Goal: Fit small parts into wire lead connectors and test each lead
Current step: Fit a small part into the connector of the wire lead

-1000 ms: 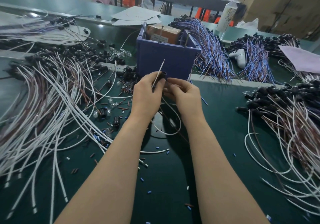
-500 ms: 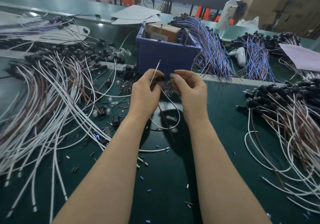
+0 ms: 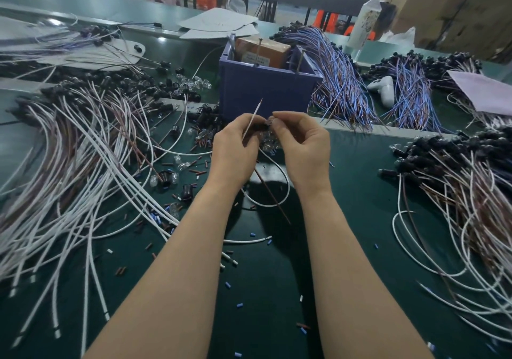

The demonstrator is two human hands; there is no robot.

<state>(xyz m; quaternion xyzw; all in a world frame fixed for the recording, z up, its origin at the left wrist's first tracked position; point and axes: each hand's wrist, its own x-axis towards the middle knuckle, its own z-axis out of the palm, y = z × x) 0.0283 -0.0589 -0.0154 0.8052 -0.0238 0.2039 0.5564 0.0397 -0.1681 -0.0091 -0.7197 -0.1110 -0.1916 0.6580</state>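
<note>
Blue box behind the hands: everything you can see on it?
The blue box is an open-topped square bin, matte blue-violet plastic, upright on the green table. Inside: an orange-brown carton with a white label; thin metal rods stick up past the rim. Blue-and-brown wires lie beside its right wall, black connectors by its left foot. In front, the left hand holds a white lead, the right hand pinches a clear bulb; neither visibly touches it.

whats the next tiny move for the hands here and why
Probably push the bulb into the socket. The right hand pinches the small clear bulb right beside the black socket gripped in the left hand, with the white wire sticking up past the thumb. The two look close but not yet seated, though the fingers hide the joint.
</note>
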